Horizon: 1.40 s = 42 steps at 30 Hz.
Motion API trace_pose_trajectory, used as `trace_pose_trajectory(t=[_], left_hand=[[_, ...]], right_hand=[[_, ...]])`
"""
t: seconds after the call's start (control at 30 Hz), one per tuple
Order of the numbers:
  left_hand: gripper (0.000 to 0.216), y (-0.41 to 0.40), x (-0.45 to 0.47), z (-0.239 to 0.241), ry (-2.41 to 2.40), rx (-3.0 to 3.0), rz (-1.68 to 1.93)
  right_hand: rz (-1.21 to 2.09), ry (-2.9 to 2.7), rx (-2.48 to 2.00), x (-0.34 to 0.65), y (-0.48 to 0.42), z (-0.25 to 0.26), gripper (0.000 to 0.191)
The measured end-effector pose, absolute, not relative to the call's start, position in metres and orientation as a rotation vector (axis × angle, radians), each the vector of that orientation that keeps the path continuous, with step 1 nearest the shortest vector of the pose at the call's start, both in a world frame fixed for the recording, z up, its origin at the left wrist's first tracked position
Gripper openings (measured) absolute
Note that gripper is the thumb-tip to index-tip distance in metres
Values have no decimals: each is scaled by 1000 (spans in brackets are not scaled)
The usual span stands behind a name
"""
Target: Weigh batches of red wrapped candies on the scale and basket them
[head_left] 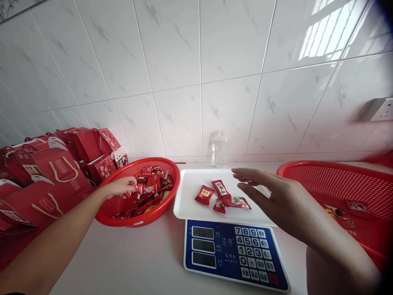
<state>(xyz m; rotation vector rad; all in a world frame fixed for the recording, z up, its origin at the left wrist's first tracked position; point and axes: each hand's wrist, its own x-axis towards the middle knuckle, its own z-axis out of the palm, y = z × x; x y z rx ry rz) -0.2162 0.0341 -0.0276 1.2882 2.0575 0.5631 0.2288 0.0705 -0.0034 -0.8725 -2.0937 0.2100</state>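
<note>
At least four red packets (204, 194) already lay on the white tray (188, 182) of the scale (227, 256), while many more remained in the red basket (167, 203) at nine o'clock from it and a few showed in the second basket (294, 165) at three o'clock. The left hand (121, 187) was down in the nine-o'clock basket, fingers bent together among the wrappers, though whether they pinched a packet could not be told. The right hand (270, 186), fingers straight and close together with the thumb apart, hung empty above the tray's three-o'clock side
</note>
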Motion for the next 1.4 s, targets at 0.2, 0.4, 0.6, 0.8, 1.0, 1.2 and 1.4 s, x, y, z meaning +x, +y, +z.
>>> trace_pose_trajectory(t=[0.2,0.4,0.6,0.8,1.0,1.2,1.4], left_hand=[[38,45,-177,10,1909,1330,977],[30,55,-82,12,1479,1425,1073],[28,62,-7,2,1197,1640,957],[25,87,4,-17,1416,1605,1032],[31,103,8,-31,1604,1745,811],[39,109,8,-44,1664,2065,793],[26,102,10,-41,1647,2146,660]], right_hand=[[251,-2121,-901,225,75,-4,30],[641,-2130,-882,201,76,-11,40],[932,-1993,-754,188,89,-26,47],[630,-1727,-1033,223,108,-12,31],[486,-1715,-1092,235,104,-3,33],[455,-1981,-1191,231,107,-8,23],[477,-2255,-1282,232,121,-21,33]])
